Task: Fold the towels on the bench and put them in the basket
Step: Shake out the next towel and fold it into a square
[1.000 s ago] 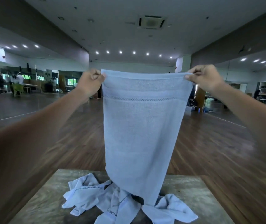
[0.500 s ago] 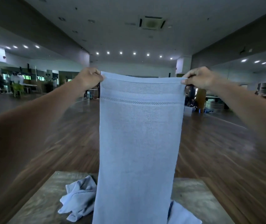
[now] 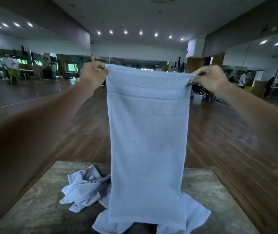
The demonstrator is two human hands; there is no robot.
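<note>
1. The towel [image 3: 147, 141] hangs at full length in the centre of the frame. It is spread flat and unfolded, with its top edge stretched level between the two hands. Its lower end reaches down to the bench [image 3: 33, 208] at the bottom of the frame.
2. The left hand [image 3: 94, 74] is at the towel's upper left corner, its fingers [image 3: 103, 69] curled tight and pinching the hem. The right hand [image 3: 209, 79] is at the upper right corner, its fingers [image 3: 194, 78] pinched on the hem in the same way. Neither hand holds anything else.
3. A crumpled towel [image 3: 84, 188] lies on the bench at lower left of centre, just beside the hanging one and unfolded.
4. Pale cloth [image 3: 197, 211] spreads at the foot of the hanging towel, lower right. I cannot tell whether it is a separate towel or the hanging towel's own end.
5. The basket is not in view. No folded towel is visible anywhere in the frame.
6. Assessment: the task appears to be at an early stage. This towel is laid out ready, but its first fold is not yet made. Remaining work is to fold it, put it in the basket, and then fold and put away what lies on the bench.
</note>
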